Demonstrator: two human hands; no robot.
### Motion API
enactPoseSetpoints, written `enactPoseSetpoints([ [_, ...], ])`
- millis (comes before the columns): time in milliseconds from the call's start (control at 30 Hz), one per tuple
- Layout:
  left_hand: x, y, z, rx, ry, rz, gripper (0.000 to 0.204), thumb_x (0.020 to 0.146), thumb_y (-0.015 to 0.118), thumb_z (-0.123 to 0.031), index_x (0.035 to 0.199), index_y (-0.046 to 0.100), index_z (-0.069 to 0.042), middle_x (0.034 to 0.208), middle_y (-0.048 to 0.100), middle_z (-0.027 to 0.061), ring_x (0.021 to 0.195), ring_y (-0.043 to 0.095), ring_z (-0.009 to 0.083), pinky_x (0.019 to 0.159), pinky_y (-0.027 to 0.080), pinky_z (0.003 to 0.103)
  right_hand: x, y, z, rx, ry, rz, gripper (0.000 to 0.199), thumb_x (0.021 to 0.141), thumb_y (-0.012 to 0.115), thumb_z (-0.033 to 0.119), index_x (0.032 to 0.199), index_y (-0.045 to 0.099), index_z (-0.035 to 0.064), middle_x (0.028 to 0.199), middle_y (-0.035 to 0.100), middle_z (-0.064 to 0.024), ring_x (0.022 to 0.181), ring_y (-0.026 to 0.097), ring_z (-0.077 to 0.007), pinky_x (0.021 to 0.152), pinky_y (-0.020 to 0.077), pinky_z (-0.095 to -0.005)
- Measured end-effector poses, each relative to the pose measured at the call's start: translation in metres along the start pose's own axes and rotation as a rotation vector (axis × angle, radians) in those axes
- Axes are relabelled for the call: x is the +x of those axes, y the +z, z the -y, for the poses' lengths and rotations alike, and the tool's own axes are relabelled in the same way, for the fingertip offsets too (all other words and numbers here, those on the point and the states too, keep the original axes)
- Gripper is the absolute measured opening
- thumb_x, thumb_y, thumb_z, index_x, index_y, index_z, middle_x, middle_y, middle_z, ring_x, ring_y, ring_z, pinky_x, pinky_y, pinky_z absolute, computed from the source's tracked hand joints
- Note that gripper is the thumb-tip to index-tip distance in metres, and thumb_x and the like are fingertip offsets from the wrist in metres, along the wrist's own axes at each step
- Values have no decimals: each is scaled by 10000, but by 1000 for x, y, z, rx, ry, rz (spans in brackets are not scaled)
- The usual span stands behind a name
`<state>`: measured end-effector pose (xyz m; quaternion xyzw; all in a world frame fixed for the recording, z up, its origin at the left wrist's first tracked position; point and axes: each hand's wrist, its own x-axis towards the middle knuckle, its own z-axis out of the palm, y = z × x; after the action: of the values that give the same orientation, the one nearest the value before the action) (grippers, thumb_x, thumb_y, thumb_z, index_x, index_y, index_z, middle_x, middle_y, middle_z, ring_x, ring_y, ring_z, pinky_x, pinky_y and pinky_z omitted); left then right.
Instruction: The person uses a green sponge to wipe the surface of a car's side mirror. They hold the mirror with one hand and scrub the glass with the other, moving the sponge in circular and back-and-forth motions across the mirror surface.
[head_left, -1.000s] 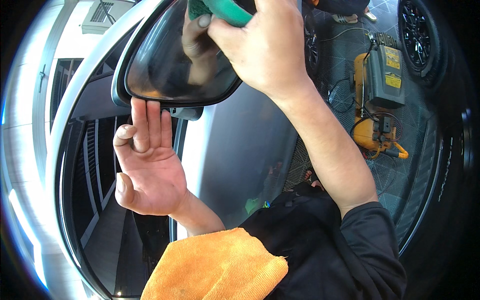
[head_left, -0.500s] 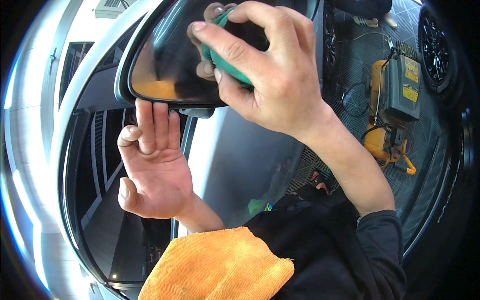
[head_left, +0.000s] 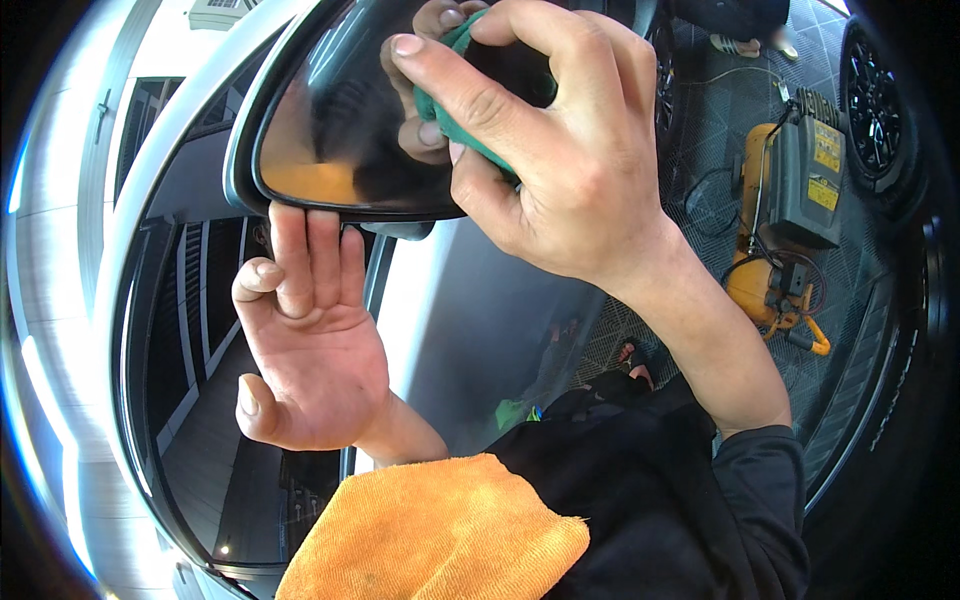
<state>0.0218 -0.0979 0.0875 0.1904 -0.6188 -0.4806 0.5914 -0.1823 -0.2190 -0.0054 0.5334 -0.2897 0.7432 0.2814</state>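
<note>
The right hand point(head_left: 575, 150), holding the green pad point(head_left: 448, 122), has moved lower over the side mirror point(head_left: 350, 110), just above the open, empty left hand point(head_left: 315, 360), so lower glass seems now being worked.

Your green pad point(head_left: 452, 124) is soft-looking and rounded along its edge, with 1 curved strip showing between your right fingers point(head_left: 465, 95) and thumb; the rest is hidden under your grip. It sits tilted toward the glass of the side mirror, right of the glass's middle, and seems to touch it, though the contact itself is covered. The side mirror point(head_left: 335, 115) has dark, glossy glass in a black rim with rounded near corners, and its far part runs out of view. You see your right fingers and 1 orange patch reflected there. Your left fingers point(head_left: 292, 255) meet its near-left edge.
</note>
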Motion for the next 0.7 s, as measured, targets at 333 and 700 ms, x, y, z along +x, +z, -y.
enactPoseSetpoints([
  [333, 0, -1, 0, -10, -3, 24, 724, 905, 605, -512, 1377, 449, 15, 1581, 378, 358, 1500, 372, 459, 1270, 260, 555, 1, 0, 0, -8, -20, 7, 390, 819, 640, 81, 1183, 774, 48, 1113, 628, -131, 930, 588, -250, 817, 449, -373],
  [700, 1, 0, -2, 31, -8, 36, 699, 917, 593, -510, 1362, 488, 19, 1577, 400, 339, 1500, 378, 441, 1277, 252, 540, 2, -1, 0, -49, -39, 7, 411, 811, 631, 69, 1197, 769, 45, 1120, 633, -135, 939, 577, -255, 824, 446, -374],
])
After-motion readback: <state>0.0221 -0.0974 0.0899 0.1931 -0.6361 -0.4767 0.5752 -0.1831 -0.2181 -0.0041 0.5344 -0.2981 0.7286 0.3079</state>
